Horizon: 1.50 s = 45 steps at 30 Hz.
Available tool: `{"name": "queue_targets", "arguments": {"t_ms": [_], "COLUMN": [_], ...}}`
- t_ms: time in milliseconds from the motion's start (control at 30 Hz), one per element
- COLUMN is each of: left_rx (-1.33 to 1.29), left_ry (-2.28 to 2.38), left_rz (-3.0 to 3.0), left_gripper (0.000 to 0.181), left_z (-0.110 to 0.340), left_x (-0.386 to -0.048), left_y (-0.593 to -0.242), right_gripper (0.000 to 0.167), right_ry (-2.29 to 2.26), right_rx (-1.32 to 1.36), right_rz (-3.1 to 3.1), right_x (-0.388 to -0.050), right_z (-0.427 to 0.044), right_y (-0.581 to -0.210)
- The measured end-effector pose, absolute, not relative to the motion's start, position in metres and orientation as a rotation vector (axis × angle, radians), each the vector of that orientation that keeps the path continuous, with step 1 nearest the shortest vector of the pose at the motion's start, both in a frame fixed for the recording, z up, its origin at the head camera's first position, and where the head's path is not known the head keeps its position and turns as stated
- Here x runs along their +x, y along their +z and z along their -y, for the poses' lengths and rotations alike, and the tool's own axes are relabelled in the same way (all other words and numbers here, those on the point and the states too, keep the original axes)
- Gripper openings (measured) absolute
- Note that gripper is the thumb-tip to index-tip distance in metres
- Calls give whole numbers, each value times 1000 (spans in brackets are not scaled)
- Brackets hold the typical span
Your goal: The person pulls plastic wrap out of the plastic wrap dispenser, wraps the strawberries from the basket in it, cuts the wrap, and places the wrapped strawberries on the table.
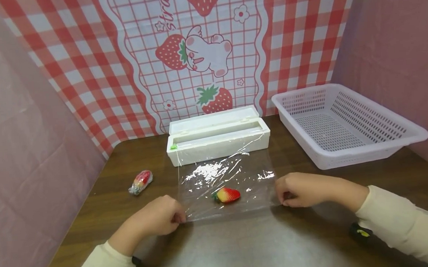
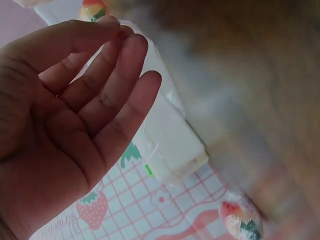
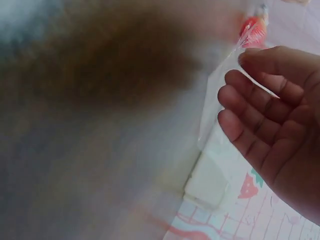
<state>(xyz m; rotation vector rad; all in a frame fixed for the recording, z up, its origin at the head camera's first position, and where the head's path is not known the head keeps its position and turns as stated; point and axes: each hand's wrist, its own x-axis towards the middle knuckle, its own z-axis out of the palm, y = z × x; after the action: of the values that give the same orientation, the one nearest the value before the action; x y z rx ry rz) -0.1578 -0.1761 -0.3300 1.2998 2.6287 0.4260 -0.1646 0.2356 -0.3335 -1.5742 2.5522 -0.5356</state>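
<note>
A sheet of clear plastic wrap (image 1: 203,207) stretches from the white dispenser box (image 1: 221,147) toward the person. My left hand (image 1: 154,216) pinches its near left corner between thumb and finger. The near right corner is pinched by my right hand (image 1: 306,190). In both wrist views the other fingers of each hand curve loosely. A red and yellow strawberry (image 1: 228,195) with green leaves lies on its side at the sheet, between the hands; whether it is on or under the film is hard to tell. The box's lid (image 1: 213,119) stands raised.
Left of the sheet lies a second strawberry (image 1: 141,182), wrapped in plastic. A white perforated basket (image 1: 354,151) stands at the back right of the wooden table (image 1: 106,210). Behind the box hangs a red checked strawberry cloth (image 1: 289,46).
</note>
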Motion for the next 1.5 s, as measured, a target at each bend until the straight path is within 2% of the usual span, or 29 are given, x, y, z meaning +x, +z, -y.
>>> {"name": "queue_targets", "arguments": {"t_ms": [200, 400, 533, 800, 1233, 1500], "left_rx": [1294, 1275, 1200, 907, 748, 772], "left_ry": [543, 702, 811, 1141, 1033, 878], "left_rz": [-2587, -2540, -2503, -2329, -2445, -2570], "left_gripper": [15, 8, 6, 12, 4, 13], "left_z": [183, 191, 193, 192, 182, 175], "left_x": [-165, -179, -190, -205, -213, -212], "left_y": [-322, -317, -319, -331, -345, -347], "right_gripper": [25, 15, 10, 5, 7, 16], "right_ry": [-772, -1022, -1169, -1336, -1127, -922], "right_rx": [-1437, -1289, -1136, -812, -622, -694], "right_rz": [-2559, -2455, -2347, -2226, -2392, -2552], "right_x": [-171, -179, -185, -193, -197, -197], "right_z": [-245, -253, -256, -257, -244, -235], "right_y": [-330, -337, -341, -347, -347, -346]}}
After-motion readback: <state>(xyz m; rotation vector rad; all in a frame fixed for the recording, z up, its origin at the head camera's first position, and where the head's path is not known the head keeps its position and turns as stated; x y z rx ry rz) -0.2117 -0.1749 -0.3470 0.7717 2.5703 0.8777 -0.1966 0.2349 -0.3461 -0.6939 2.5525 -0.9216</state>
